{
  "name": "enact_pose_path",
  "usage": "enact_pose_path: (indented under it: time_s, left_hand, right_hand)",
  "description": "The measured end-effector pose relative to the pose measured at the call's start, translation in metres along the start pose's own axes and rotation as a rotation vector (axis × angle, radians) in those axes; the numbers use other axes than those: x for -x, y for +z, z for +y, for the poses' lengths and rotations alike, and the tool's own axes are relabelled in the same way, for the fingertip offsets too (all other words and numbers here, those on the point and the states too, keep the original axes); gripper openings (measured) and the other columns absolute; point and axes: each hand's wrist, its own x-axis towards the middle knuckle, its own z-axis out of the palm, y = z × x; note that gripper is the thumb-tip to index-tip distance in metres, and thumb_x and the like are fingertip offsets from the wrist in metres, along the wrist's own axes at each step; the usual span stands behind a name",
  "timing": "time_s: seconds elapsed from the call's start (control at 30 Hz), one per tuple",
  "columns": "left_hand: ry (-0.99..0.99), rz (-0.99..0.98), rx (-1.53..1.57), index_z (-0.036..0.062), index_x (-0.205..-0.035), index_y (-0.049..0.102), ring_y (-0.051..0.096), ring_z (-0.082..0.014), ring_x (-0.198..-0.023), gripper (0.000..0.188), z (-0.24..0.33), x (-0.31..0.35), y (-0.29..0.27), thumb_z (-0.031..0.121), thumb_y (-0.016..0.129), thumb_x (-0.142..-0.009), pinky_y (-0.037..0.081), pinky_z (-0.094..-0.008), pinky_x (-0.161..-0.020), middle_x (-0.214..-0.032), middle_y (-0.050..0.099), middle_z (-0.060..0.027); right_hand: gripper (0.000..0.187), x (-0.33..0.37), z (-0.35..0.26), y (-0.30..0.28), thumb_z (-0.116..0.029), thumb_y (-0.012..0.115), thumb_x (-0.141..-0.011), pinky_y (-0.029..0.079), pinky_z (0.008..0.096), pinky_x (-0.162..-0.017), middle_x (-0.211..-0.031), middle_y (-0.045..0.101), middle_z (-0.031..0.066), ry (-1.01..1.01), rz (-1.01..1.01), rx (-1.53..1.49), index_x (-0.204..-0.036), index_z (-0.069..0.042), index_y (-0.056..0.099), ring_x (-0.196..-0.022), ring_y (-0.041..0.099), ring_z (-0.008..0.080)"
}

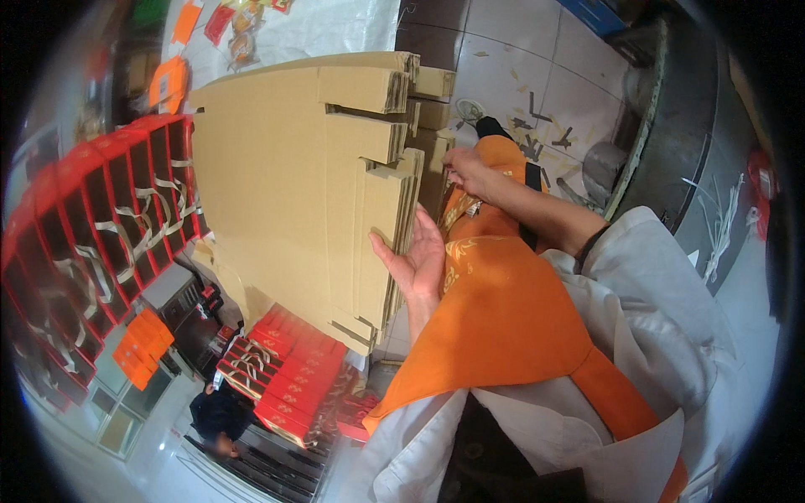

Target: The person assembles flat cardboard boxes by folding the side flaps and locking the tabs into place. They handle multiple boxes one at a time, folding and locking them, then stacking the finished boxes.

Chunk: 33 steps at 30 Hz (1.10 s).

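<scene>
A thick stack of flat brown cardboard blanks (pixel 268 184), with notched flaps along its right side, stands on edge in front of me. My left hand (pixel 413 258) lies against the stack's right edges, thumb over the front face and fingers spread apart, palm partly showing. Farther up, my right hand (pixel 471 174) has its fingers curled at the edge of a rear cardboard blank (pixel 436 155). Its fingertips are partly hidden there. Just beside both hands is my orange apron (pixel 511 310).
Red boxes with pale ribbon handles (pixel 109 201) line the left, and more red boxes (pixel 306 377) are stacked below. Packets (pixel 243 33) lie on a white surface (pixel 335 25). Scraps (pixel 537 134) litter the tiled floor. A dark counter (pixel 683 126) runs along the right. Another person (pixel 220 419) is lower left.
</scene>
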Motion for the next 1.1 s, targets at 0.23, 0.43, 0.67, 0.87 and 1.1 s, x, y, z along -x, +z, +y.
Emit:
enact_pose_path:
  time_s: [0.23, 0.43, 0.67, 0.87, 1.1]
  left_hand:
    - [0.016, 0.014, -0.035, -0.0074, -0.114, 0.036, 0.045, -0.0304, -0.101, 0.074, 0.000, 0.002, 0.001, 0.024, 0.076, -0.060, 0.044, -0.0388, -0.087, -0.108, 0.046, -0.0165]
    - [0.051, -0.015, -0.055, -0.0067, -0.115, 0.035, 0.045, -0.0282, -0.103, 0.075, -0.001, 0.005, 0.001, 0.021, 0.077, -0.059, 0.042, -0.0378, -0.089, -0.110, 0.046, -0.0145]
    - [0.016, -0.005, -0.007, -0.0069, -0.115, 0.034, 0.045, -0.0272, -0.104, 0.076, 0.000, 0.005, 0.001, 0.018, 0.077, -0.059, 0.042, -0.0374, -0.091, -0.111, 0.045, -0.0139]
    - [0.043, 0.024, 0.006, -0.0071, -0.116, 0.033, 0.045, -0.0273, -0.103, 0.076, -0.001, 0.006, 0.003, 0.019, 0.077, -0.059, 0.042, -0.0377, -0.090, -0.111, 0.045, -0.0141]
    - [0.051, 0.039, -0.001, -0.0045, -0.113, 0.041, 0.043, -0.0309, -0.103, 0.067, -0.003, 0.008, 0.006, 0.023, 0.074, -0.062, 0.045, -0.0392, -0.085, -0.110, 0.045, -0.0148]
  right_hand:
    - [0.021, 0.025, -0.022, 0.010, -0.017, 0.055, -0.078, 0.043, 0.0290, -0.068, -0.086, 0.051, 0.0051, -0.148, -0.303, -0.221, -0.092, -0.003, 0.049, -0.082, 0.049, 0.0145]
    - [0.027, -0.014, -0.042, 0.035, -0.014, 0.056, -0.077, 0.043, 0.0296, -0.070, -0.092, 0.053, 0.0088, -0.154, -0.395, -0.012, -0.098, 0.002, 0.050, -0.087, 0.050, 0.0174]
    - [0.018, -0.013, -0.037, 0.027, -0.011, 0.055, -0.076, 0.043, 0.0333, -0.062, -0.077, 0.057, 0.0099, -0.268, -0.439, -0.033, -0.085, 0.004, 0.055, -0.073, 0.054, 0.0196]
    - [0.020, -0.004, -0.055, 0.018, -0.009, 0.056, -0.074, 0.044, 0.0383, -0.063, -0.078, 0.056, 0.0235, -0.647, -0.065, 0.934, -0.082, 0.008, 0.052, -0.078, 0.058, 0.0325]
    - [0.025, -0.001, -0.050, -0.031, -0.009, 0.043, -0.085, 0.048, 0.0390, -0.067, -0.096, 0.054, 0.0166, -0.238, -0.153, 0.104, -0.106, 0.005, 0.045, -0.086, 0.058, 0.0280]
